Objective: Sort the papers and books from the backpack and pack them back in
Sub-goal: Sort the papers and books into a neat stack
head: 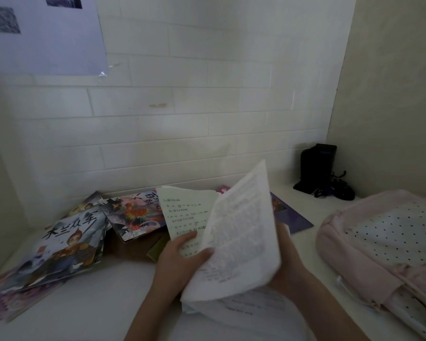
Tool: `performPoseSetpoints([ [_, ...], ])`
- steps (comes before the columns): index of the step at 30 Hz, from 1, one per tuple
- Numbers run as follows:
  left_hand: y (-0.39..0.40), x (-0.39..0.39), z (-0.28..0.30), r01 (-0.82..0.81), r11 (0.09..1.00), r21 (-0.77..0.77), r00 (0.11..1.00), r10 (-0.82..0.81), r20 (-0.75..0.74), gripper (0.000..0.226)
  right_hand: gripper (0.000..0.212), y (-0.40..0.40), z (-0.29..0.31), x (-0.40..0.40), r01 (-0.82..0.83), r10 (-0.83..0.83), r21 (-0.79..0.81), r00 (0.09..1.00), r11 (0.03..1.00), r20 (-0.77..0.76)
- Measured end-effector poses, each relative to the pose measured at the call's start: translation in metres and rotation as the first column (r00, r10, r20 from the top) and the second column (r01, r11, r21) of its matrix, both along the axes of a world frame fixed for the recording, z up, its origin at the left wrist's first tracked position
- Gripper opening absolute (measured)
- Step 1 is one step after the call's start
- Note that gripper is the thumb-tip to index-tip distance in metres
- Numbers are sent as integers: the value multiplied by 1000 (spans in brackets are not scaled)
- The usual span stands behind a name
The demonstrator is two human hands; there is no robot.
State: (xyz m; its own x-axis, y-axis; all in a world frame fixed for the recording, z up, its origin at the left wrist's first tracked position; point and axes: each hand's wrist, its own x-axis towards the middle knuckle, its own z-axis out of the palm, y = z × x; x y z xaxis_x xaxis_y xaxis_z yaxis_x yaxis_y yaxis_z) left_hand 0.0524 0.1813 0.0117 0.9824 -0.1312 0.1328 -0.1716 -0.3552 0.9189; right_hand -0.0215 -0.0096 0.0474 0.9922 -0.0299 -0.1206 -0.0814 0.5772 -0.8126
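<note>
Papers (234, 232) held upright above counter (123, 286) — gripped by left hand (180, 252) and right hand (287, 257), long axis rising away. Backpack (379, 244) lies rightward, nearer right hand — books (69, 242) left.

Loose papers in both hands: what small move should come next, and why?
Probably square the papers into one even stack. The left hand and right hand grip them fanned apart above the table, while the books and the pink backpack lie aside.
</note>
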Motion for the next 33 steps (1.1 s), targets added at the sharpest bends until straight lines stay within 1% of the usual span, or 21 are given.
performPoseSetpoints([
  [2,-1,-1,-1,33,999,29,999,-33,8,59,76,-17,17,-7,120,-119,-26,993,992,20],
  [3,-1,-1,-2,41,998,42,999,-42,18,58,74,-27,19,-11,194,-193,-64,981,979,14],
  [5,-1,-2,-2,56,997,59,997,-59,48,57,48,-38,23,-16,266,-263,-164,964,950,44],
  [7,0,-2,-2,89,995,33,993,-92,80,69,23,-44,13,-12,230,-249,-387,969,893,1],
  [8,0,-1,-1,117,993,7,989,-117,88,80,30,-46,4,-9,226,-273,-518,962,825,-14],
  [10,2,0,2,180,982,-49,981,-176,79,106,39,-45,-10,-4,311,-389,-701,920,641,52],
  [11,4,1,3,207,975,-83,978,-204,53,115,39,-42,-14,-2,360,-435,-746,894,561,104],
  [13,7,1,8,246,957,-156,965,-257,-55,125,37,-34,-22,5,411,-452,-768,874,491,179],
  [15,5,-2,14,282,932,-229,929,-324,-177,119,35,-28,-32,13,394,-418,-835,880,383,224],
  [17,-2,-1,15,277,889,-364,874,-391,-288,92,32,-24,-41,19,382,-386,-879,885,283,261],
  [19,-8,1,17,231,864,-448,834,-413,-366,74,29,-25,-45,20,430,-399,-832,872,351,283],
  [21,-11,3,18,200,866,-458,833,-397,-385,78,32,-31,-43,16,500,-465,-750,836,433,289],
  [22,-12,3,16,204,868,-452,843,-391,-369,83,36,-36,-43,13,530,-522,-720,809,448,271],
  [24,-12,3,13,224,861,-456,864,-392,-316,80,58,-47,-43,6,520,-619,-737,765,432,176],
  [25,-13,2,13,241,851,-466,872,-401,-281,74,72,-53,-41,1,485,-629,-744,769,459,114],
  [26,-14,2,14,260,837,-480,880,-411,-239,66,85,-57,-39,-2,453,-600,-709,798,540,53],
  [27,-15,2,17,283,816,-505,884,-426,-193,60,92,-61,-33,-6,428,-538,-620,843,658,11],
  [29,-23,0,30,342,750,-566,875,-473,-99,53,88,-68,-11,-17,338,-370,-402,929,851,-2],
  [30,-29,-2,38,377,719,-585,869,-492,-45,52,78,-70,4,-23,294,-299,-343,953,892,39],
  [31,-36,-3,46,406,702,-585,866,-500,1,52,67,-73,18,-29,282,-260,-329,959,901,109],
  [33,-53,-8,61,428,713,-555,873,-484,50,52,54,-74,46,-38,350,-264,-359,927,865,268],
])
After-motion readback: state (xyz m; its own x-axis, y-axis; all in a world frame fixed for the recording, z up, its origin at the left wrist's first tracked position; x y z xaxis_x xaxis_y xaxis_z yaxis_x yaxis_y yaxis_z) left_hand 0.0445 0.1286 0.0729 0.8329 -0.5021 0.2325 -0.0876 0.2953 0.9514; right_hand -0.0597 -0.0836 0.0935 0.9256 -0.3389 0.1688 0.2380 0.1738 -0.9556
